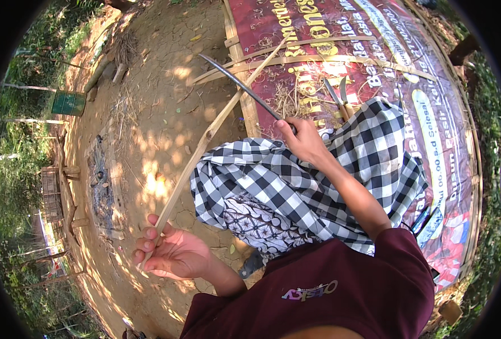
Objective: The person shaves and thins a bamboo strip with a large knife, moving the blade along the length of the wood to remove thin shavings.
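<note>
Both hands loaded, held well apart; wooden strip [191, 169] is gripped near its lower end by the left hand [180, 254], pinched between thumb and fingers; dark knife [228, 73] is held by the right hand [307, 141], fingers closed round the handle end, handle itself mostly hidden.

Key relation: strip's long axis is run from the left hand forward and to the right, tilted, far end carried over the banner-covered surface [431, 135]; blade is pointed forward and to the left from the right hand, so strip and blade are crossed, past the strip's knot [209, 134], on its far half; right hand is nearer to that crossing, left hand well back from it; whether edge and wood are touching cannot be told from this view.

Lap is covered by a black-and-white checked cloth [296, 169]; maroon shirt [329, 271] behind it; right forearm is passed above the cloth.

Further out: wooden edge beam [250, 118] is set along the surface's near left side; two thin strips [341, 59] are laid across the surface; curled shavings [284, 104] are scattered about; spare bladed tools [336, 93] are left just beyond the cloth; bare cracked ground [165, 85] to the left, green container [68, 103] at the far left.
</note>
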Demonstrator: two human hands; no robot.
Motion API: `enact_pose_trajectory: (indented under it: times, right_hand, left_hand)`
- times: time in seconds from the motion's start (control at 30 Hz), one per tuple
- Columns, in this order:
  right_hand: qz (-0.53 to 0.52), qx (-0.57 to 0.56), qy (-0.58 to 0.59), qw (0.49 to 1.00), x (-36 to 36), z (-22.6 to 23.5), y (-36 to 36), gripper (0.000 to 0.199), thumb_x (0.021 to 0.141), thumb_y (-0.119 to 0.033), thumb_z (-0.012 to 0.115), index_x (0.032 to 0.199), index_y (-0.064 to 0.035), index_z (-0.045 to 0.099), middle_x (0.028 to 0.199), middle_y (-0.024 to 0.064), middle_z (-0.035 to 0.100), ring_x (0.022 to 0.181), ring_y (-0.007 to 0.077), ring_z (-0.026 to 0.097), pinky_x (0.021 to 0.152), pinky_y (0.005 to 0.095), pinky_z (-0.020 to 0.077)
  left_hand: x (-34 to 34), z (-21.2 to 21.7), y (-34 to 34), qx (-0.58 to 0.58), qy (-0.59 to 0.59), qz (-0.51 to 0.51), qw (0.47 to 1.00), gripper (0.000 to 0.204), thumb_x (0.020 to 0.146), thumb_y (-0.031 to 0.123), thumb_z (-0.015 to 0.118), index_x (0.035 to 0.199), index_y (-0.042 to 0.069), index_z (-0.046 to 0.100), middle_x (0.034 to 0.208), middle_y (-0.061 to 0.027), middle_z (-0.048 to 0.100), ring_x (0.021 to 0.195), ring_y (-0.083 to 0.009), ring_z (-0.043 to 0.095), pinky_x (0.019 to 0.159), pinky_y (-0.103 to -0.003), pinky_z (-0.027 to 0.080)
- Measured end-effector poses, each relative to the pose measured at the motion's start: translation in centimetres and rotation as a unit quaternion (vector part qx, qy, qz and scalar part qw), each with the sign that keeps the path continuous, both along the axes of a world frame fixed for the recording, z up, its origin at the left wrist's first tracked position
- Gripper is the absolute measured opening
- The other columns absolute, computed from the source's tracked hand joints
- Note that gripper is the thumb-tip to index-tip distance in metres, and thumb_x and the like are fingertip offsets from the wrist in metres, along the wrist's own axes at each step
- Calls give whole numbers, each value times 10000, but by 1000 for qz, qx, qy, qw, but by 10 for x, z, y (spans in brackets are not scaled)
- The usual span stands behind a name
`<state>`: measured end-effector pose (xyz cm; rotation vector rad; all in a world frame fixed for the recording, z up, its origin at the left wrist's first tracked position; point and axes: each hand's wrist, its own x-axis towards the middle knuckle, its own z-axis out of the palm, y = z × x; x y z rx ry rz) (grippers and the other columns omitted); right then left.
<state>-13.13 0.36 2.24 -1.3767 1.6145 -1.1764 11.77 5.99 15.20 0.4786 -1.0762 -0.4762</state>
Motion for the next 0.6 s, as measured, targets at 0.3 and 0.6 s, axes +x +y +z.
enact_pose_trajectory:
  times: [0.3,0.6]
  right_hand:
    - [43,-207,136,968,2,-9,-5,482,850,-495,608,805,-20,677,520,168,556,536,370,607,524,439,473]
    - [49,-37,62,996,-9,6,-2,511,912,-467,543,816,18,671,540,201,572,534,380,606,558,450,477]
  left_hand:
    - [-6,6,5,14,-25,170,985,407,997,399,473,1145,21,447,972,-74,496,931,-230,572,947,-447,516]
    - [7,-3,3,-50,-9,70,996,415,1015,388,419,1116,-8,493,997,-134,622,998,-249,612,1008,-463,487]
